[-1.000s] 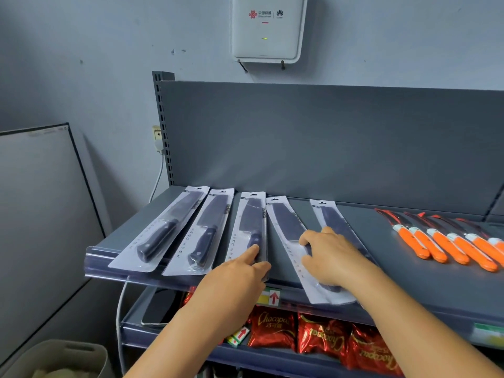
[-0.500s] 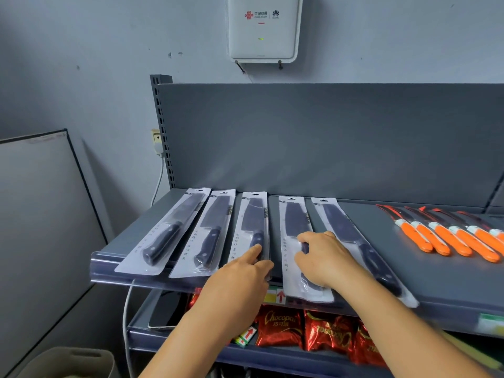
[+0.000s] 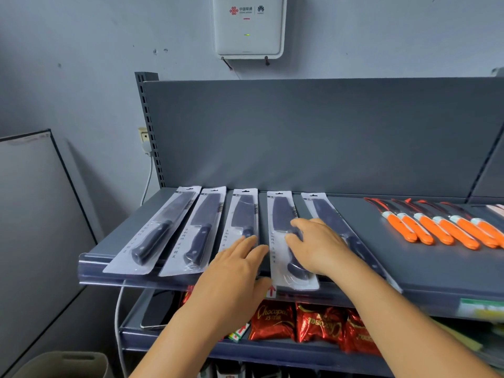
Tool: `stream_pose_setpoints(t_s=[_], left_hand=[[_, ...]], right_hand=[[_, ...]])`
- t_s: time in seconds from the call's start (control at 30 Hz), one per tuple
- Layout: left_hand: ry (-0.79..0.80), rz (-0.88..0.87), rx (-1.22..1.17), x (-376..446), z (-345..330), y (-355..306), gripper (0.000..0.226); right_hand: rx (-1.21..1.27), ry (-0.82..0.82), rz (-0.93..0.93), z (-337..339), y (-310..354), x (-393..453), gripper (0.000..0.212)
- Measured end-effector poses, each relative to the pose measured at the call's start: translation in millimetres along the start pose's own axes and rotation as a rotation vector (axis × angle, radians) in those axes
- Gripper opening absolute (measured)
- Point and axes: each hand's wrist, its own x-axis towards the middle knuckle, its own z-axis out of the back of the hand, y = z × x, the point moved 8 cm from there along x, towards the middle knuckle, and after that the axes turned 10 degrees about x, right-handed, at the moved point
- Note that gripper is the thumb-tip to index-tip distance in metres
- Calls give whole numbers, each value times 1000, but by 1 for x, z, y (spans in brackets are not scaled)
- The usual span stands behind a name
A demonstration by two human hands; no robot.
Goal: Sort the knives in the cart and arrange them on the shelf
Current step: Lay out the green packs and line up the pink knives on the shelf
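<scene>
Several packaged dark-handled knives lie side by side on the grey shelf [image 3: 381, 257], handles toward me. My left hand [image 3: 237, 271] rests flat with straight fingers on the lower end of the third packaged knife [image 3: 244, 211]. My right hand [image 3: 316, 244] lies on the fourth packaged knife [image 3: 281, 214], fingers curled over its handle area. The fifth packaged knife [image 3: 324, 214] is partly hidden under my right hand and forearm. Farther right lies a row of orange-handled knives [image 3: 441, 230].
The shelf's clear front rail [image 3: 114, 274] runs along its near edge. Below, a lower shelf holds red snack bags [image 3: 321, 326]. A white router box [image 3: 248, 25] hangs on the wall above, and a grey bin [image 3: 62, 364] stands at bottom left.
My right hand has swung the fourth packaged knife from a slant to straight, in line with the third. My left hand has stayed on the third packet, its fingers now flatter.
</scene>
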Motion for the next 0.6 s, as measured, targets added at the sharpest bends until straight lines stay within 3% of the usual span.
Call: stream_pose_setpoints(t_s=[0.1,0.27,0.6], left_hand=[[-3,-61,-17,2,1,-19,59],[9,-122,-4,16,-8,-48,60],[158,-4,-32,28,-28,-61,59]], right_hand=[[5,-74,-2,23,-19,-4,51],[-46,-11,-147,38,-74,-14,57],[120,32,-123,40,-87,-22,43]])
